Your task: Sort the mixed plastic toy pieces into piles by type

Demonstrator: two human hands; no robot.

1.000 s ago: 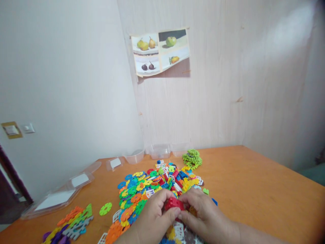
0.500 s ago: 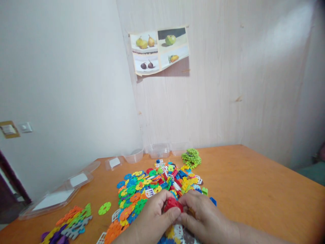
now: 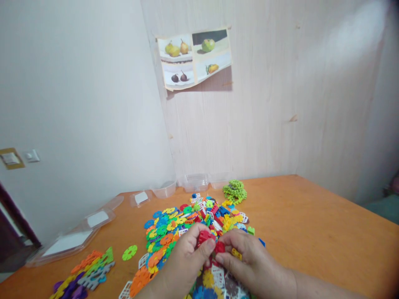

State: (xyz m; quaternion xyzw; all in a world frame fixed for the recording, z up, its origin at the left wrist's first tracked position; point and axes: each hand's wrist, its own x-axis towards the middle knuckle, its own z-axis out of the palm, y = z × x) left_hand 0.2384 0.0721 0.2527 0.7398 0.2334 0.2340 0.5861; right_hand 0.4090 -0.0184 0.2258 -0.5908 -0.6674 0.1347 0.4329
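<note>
Low in the frame, just left of centre: left hand (image 3: 183, 263), fingers curled in, thumb and forefinger pinched on a small red plastic block piece (image 3: 204, 236); beside it, right hand (image 3: 249, 265), fingers likewise drawn in, thumb tip pressed to a second small red plastic piece (image 3: 220, 247), a small yellow plastic piece (image 3: 236, 253) tucked against the fingers; the two red pieces touching one another between the thumbs, held just above the heap; whether joined or merely pressed together, cannot tell.

Directly behind and beneath the hands: a spread heap of bright plastic flower-shaped discs and small building blocks (image 3: 187, 220), blue, green, orange, yellow, red and white, on the orange wooden table (image 3: 311, 232); a lone light-green plastic disc (image 3: 129, 252) left of the heap, apart from it; a stack of green plastic discs (image 3: 235, 191) at the heap's far edge; a cluster of flat orange, green, grey and purple plastic pieces (image 3: 85, 274) at lower left.

Along the wall at mid-left: clear plastic containers and lids (image 3: 93, 224); higher up, centre: a paper print of fruit pictures (image 3: 195, 56), one corner curling off the pale wall.
</note>
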